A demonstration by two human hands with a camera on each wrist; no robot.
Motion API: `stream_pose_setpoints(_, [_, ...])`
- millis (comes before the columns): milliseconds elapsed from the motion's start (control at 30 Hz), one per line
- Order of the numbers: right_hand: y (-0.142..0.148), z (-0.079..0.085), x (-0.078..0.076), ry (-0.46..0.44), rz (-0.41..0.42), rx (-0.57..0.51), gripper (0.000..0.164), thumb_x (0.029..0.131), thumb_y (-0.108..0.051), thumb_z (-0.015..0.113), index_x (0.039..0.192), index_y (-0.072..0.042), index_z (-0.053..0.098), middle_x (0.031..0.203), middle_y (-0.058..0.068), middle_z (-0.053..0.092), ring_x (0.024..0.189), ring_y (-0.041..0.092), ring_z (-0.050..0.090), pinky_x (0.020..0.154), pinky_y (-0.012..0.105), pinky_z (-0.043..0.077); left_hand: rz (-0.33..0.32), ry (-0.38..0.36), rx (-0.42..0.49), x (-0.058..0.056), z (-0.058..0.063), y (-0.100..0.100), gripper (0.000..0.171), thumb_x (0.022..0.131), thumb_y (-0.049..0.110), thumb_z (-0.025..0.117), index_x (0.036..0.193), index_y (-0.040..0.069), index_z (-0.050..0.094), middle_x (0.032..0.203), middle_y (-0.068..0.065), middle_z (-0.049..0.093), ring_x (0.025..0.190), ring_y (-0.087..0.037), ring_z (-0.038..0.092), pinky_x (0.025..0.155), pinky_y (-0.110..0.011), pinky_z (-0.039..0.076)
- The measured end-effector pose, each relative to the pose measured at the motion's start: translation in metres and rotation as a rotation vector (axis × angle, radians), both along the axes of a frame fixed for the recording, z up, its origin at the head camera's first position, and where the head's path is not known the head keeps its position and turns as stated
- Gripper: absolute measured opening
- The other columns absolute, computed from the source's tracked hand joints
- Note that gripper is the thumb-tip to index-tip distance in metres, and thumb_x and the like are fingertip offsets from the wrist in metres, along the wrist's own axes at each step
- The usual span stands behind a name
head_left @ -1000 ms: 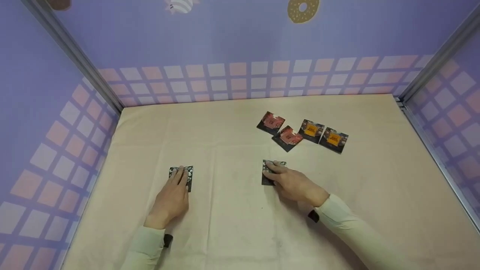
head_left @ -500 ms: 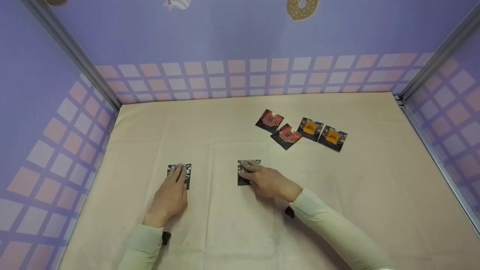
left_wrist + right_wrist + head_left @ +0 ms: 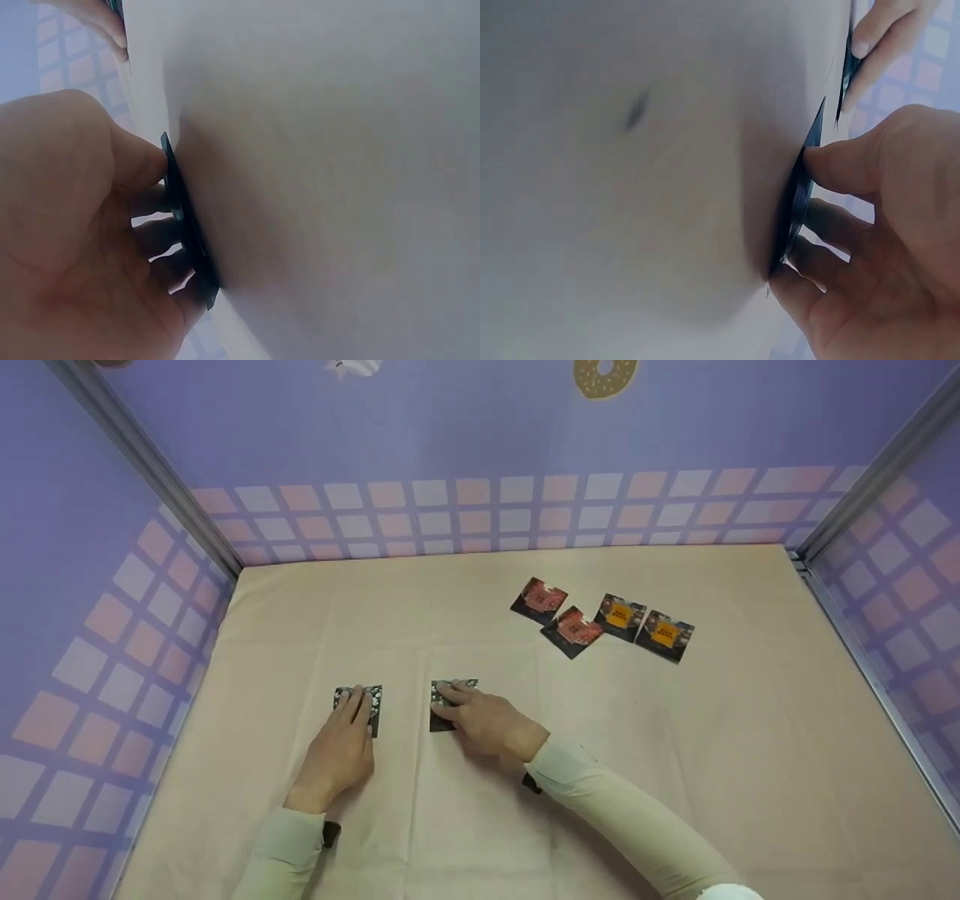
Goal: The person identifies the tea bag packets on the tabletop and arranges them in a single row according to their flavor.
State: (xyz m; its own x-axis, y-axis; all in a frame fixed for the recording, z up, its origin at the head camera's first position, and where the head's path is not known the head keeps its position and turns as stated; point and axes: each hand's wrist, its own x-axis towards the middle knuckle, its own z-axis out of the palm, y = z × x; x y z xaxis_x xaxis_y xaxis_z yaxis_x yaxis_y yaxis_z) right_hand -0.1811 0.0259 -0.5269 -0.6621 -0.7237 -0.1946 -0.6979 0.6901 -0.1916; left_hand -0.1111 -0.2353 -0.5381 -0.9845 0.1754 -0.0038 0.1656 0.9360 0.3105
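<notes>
My left hand (image 3: 335,756) rests on a small square dark packet (image 3: 375,726) with a white and green pattern, its fingertips pressing the top. In the left wrist view the thumb and fingertips touch the upper face of this thin dark packet (image 3: 187,217), which lies flat on the cloth. A short way to the right, my right hand (image 3: 495,724) presses a matching packet (image 3: 441,722) with its fingertips. From the right wrist, that packet (image 3: 799,202) appears edge-on, with thumb and fingers on its upper face. The hands cover part of each packet, and a narrow gap separates the two.
Two red and black square packets (image 3: 571,633) lie at the back, right of the middle. Beside them are two dark ones with orange centres (image 3: 664,636). A cream cloth (image 3: 480,825) covers the table. Purple checked panels (image 3: 450,442) wall in the back and sides.
My right hand has slid its packet leftwards along the cloth, closer to the left one. The left hand and its packet stay almost in place, as do the red and orange packets.
</notes>
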Motion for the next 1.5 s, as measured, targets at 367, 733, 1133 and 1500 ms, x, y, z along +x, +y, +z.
stream_pose_setpoints(367, [-0.03,0.0,0.004,0.039,0.025,0.037,0.055,0.11,-0.015,0.057,0.163,-0.026,0.047,0.176,0.002,0.031,0.161,0.024,0.034,0.121,0.041,0.048,0.005,-0.02,0.002,0.0,-0.001,0.002,0.054,0.11,0.007,0.042,0.16,-0.013,0.035,0.17,-0.033,0.029,0.159,-0.051,0.027,0.131,-0.06,0.027])
stream_pose_setpoints(733, [-0.059,-0.001,0.009,0.082,0.038,0.088,0.058,0.11,-0.014,0.057,0.165,-0.027,0.044,0.177,0.0,0.029,0.162,0.022,0.032,0.122,0.038,0.046,-0.003,0.002,0.023,0.001,0.002,-0.001,0.053,0.11,0.004,0.044,0.159,-0.014,0.036,0.168,-0.035,0.032,0.156,-0.054,0.03,0.129,-0.063,0.031])
stream_pose_setpoints(1133, [-0.081,0.0,0.012,0.084,0.024,0.097,0.052,0.113,-0.021,0.05,0.164,-0.028,0.045,0.177,0.0,0.03,0.162,0.021,0.031,0.126,0.035,0.042,0.006,-0.005,0.05,0.0,0.001,0.0,0.054,0.109,0.003,0.044,0.159,-0.015,0.034,0.168,-0.035,0.032,0.156,-0.054,0.03,0.128,-0.064,0.031])
stream_pose_setpoints(1500, [-0.084,-0.001,0.011,0.073,0.027,0.067,0.056,0.11,-0.018,0.056,0.165,-0.024,0.045,0.176,0.002,0.03,0.163,0.023,0.031,0.126,0.037,0.041,0.001,0.01,0.024,-0.001,-0.002,-0.001,0.054,0.11,0.006,0.043,0.159,-0.015,0.034,0.167,-0.036,0.032,0.156,-0.054,0.032,0.128,-0.063,0.032])
